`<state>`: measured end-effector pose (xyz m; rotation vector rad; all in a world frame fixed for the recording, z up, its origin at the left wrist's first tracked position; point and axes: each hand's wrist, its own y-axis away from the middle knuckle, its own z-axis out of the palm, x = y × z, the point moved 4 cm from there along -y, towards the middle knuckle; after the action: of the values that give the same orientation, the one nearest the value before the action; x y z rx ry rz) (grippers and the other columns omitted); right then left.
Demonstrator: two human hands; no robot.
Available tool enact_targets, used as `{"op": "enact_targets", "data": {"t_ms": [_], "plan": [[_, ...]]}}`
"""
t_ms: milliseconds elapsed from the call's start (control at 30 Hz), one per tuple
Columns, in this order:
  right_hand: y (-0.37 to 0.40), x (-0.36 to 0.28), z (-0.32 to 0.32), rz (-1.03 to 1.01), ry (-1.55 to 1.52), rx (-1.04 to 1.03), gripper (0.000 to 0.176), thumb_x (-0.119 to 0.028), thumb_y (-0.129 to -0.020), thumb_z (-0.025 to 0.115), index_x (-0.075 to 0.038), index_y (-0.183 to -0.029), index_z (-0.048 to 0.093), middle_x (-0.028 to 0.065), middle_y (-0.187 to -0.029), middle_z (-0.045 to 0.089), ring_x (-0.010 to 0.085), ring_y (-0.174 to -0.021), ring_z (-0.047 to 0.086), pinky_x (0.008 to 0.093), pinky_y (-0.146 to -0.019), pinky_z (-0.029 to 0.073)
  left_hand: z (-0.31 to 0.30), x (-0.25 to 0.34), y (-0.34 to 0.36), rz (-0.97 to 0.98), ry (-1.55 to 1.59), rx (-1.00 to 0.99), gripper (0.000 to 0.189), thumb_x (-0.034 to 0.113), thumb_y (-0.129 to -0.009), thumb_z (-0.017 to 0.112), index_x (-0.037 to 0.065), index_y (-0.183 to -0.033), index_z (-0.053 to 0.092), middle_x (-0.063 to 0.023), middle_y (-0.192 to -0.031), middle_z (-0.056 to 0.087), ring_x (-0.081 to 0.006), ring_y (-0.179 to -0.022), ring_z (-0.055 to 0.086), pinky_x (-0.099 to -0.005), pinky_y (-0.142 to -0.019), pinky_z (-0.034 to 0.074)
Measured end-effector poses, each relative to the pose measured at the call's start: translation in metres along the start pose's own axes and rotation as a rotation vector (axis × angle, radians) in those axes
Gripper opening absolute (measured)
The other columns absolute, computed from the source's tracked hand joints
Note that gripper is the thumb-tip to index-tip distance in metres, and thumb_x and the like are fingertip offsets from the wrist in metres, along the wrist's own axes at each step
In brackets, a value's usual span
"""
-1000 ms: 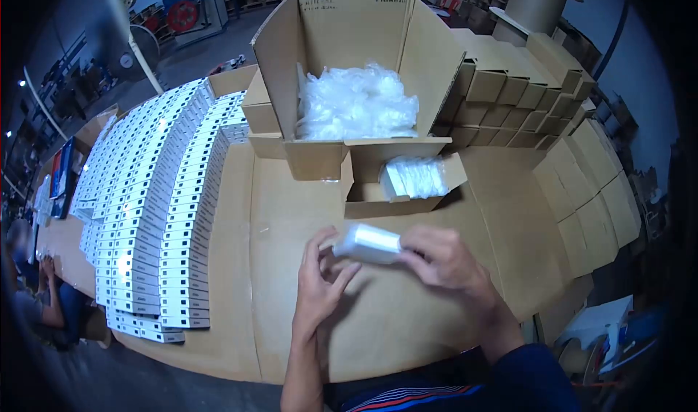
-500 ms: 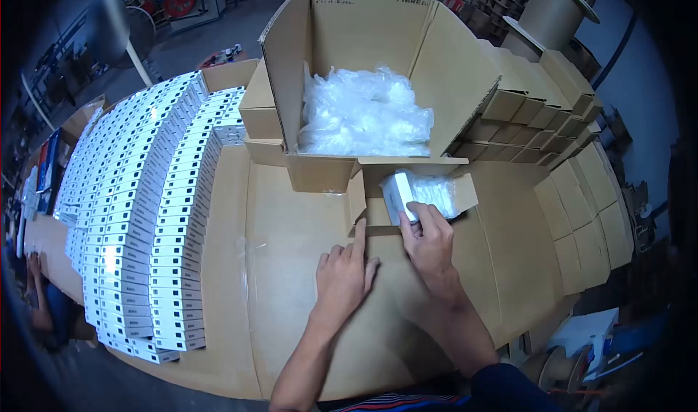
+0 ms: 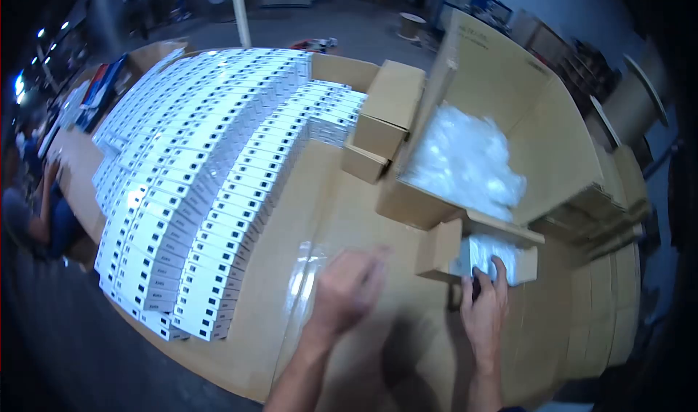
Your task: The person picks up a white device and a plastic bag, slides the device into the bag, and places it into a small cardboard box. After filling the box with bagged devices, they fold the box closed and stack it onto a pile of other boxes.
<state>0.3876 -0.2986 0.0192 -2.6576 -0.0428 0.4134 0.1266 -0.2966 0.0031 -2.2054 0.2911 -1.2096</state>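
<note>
On the cardboard-covered table, a large carton holds clear plastic bags.

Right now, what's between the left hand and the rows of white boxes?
Cardboard surface with shiny tape, nothing else visible between left hand and white boxes. Head view.

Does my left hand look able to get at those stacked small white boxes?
Probably yes: your left hand is right of the stacked small white boxes, and only taped, flat brown cardboard shows between them.
</note>
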Motion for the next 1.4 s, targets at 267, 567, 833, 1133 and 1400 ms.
{"op": "enact_targets", "data": {"t_ms": [267,567,833,1133,1400], "plan": [[-0.071,-0.169,0.044,-0.583,-0.499,-0.061,0.047,0.0,-0.083,0.07,0.003,-0.128,0.06,0.0275,-0.134,0.054,0.0451,-0.124,0.056,0.0496,-0.104,0.048,0.003,-0.163,-0.147,0.177,-0.196,0.164,0.032,0.0,-0.091,0.059,-0.003,-0.123,0.063,-0.0229,-0.123,0.064,-0.041,-0.115,0.061,-0.045,-0.101,0.05],[-0.164,-0.217,0.133,-0.587,0.055,-0.043,0.071,-0.009,-0.086,0.067,-0.008,-0.153,0.042,0.037,-0.155,0.031,0.0558,-0.144,0.032,0.0707,-0.117,0.024,0.033,-0.205,-0.166,0.298,-0.445,0.076,0.05,-0.002,-0.084,0.06,-0.005,-0.133,0.055,-0.0212,-0.128,0.058,-0.0393,-0.119,0.057,-0.0435,-0.103,0.048],[-0.17,-0.221,0.155,-0.536,0.407,-0.007,0.053,-0.017,-0.098,0.053,0.009,-0.144,0.051,0.0386,-0.153,0.037,0.0515,-0.143,0.035,0.0664,-0.117,0.027,0.02,-0.199,-0.155,0.237,-0.54,0.143,0.029,0.004,-0.08,0.07,0.0,-0.108,0.067,-0.0164,-0.118,0.061,-0.0348,-0.115,0.057,-0.0427,-0.099,0.048],[-0.168,-0.221,0.099,-0.63,-0.262,-0.004,0.065,-0.017,-0.094,0.06,-0.003,-0.155,0.041,0.0417,-0.156,0.026,0.0577,-0.146,0.028,0.0623,-0.119,0.027,-0.027,-0.108,-0.123,0.151,-0.289,0.386,0.032,-0.007,-0.079,0.071,0.0,-0.111,0.066,-0.0152,-0.114,0.06,-0.0364,-0.11,0.058,-0.0452,-0.095,0.049],[-0.184,-0.208,0.069,-0.554,-1.238,-0.425,0.042,-0.009,-0.098,0.065,-0.002,-0.139,0.058,0.0107,-0.131,0.064,0.0158,-0.117,0.06,0.0304,-0.103,0.048,-0.058,-0.025,-0.107,0.325,-0.208,0.374,0.033,0.005,-0.074,0.087,0.001,-0.096,0.062,-0.0144,-0.106,0.063,-0.0324,-0.102,0.063,-0.0398,-0.086,0.053]]}}
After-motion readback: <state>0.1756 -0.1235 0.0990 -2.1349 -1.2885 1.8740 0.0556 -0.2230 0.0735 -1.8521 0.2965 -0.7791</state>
